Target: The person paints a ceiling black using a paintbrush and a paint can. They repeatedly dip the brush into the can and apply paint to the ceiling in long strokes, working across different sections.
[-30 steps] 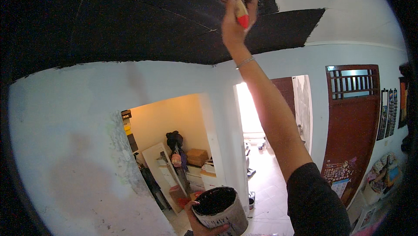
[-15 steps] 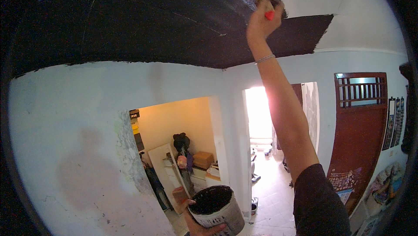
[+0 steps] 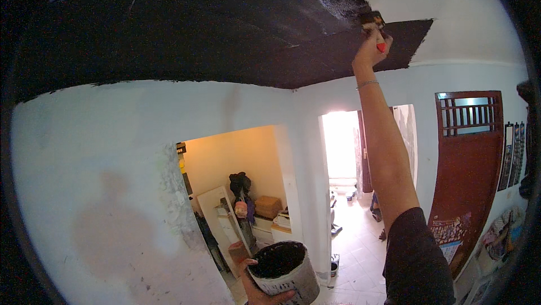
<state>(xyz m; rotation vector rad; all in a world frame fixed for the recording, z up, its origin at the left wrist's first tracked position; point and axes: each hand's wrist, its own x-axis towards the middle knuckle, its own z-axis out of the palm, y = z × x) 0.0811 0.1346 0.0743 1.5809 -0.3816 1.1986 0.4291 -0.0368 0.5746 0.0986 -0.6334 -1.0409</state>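
My right hand, raised overhead, is closed round the handle of a paintbrush with a red handle end. Its dark bristle end meets the ceiling at the edge between black paint and bare white ceiling. A wet sheen shows on the black just left of the brush. Low in the middle, my left hand grips a white bucket from its left side and underneath. The bucket is tilted a little and its inside is coated black; how much paint it holds I cannot tell.
A pale blue wall faces me, with an opening to a room holding a leaning white panel and a cardboard box. A bright doorway lies right of it, then a dark red door. A small pot stands on the floor.
My right hand and the brush have moved right and lower in the picture, toward the far edge of the paint. More black shows where the hand was. The bucket stays in my left hand.
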